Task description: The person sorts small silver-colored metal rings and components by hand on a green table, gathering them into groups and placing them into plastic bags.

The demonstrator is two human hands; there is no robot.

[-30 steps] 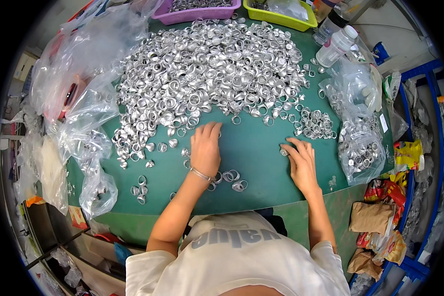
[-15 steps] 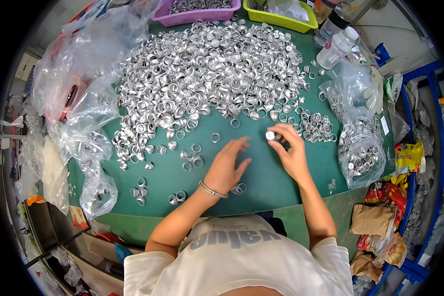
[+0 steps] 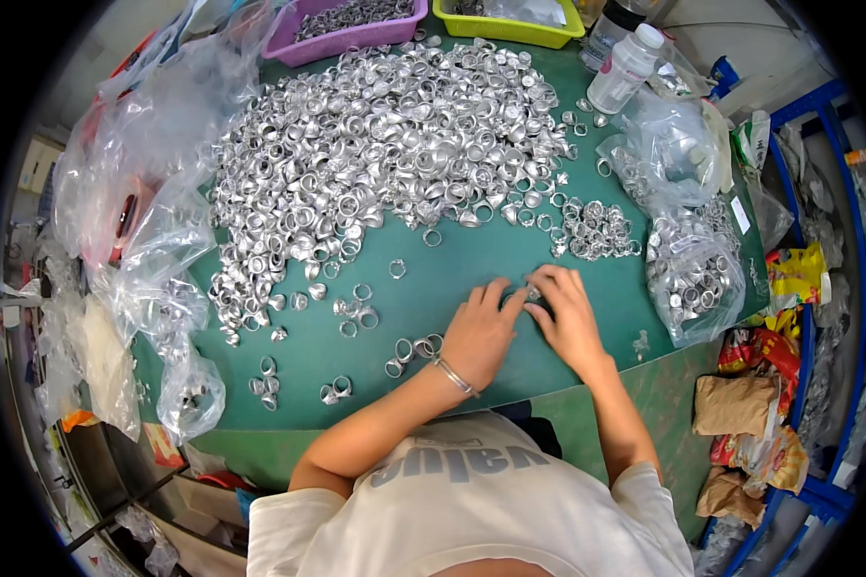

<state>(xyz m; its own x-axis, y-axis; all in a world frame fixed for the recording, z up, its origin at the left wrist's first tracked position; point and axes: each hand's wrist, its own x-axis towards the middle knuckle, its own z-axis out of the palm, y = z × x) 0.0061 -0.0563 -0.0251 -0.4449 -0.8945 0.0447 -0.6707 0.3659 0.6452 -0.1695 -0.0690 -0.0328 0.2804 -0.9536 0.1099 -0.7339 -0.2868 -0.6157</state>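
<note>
In the head view, the right hand (image 3: 570, 322) is pinching a silver ring (image 3: 533, 293) between its thumb and fingertips, over the near middle of the green table (image 3: 428, 298). The left hand (image 3: 481, 335) is coming close from the left, its thumb tip lying at the ring or just beside it; whether its fingers are gripping anything, I cannot tell. A bracelet (image 3: 455, 377) is circling the left wrist.

Just left of this wrist, a short row of rings (image 3: 414, 351) is lying on the table. Farther left, a pair of rings (image 3: 336, 389) and an upright line of rings (image 3: 265, 385) are sitting near the close edge, while a loose group (image 3: 358, 310) is resting beyond them. A big pile of rings (image 3: 394, 144) is covering the far middle and left, and a smaller heap (image 3: 598, 231) is lying to its right, beyond the right hand.

At the far edge, a purple basket (image 3: 356, 37) and a yellow-green basket (image 3: 515, 35) are standing side by side, with a white bottle (image 3: 624, 75) standing to their right. A clear bag of rings (image 3: 695, 284) is lying at the right, and clear plastic bags (image 3: 154, 144) are spreading along the left.
</note>
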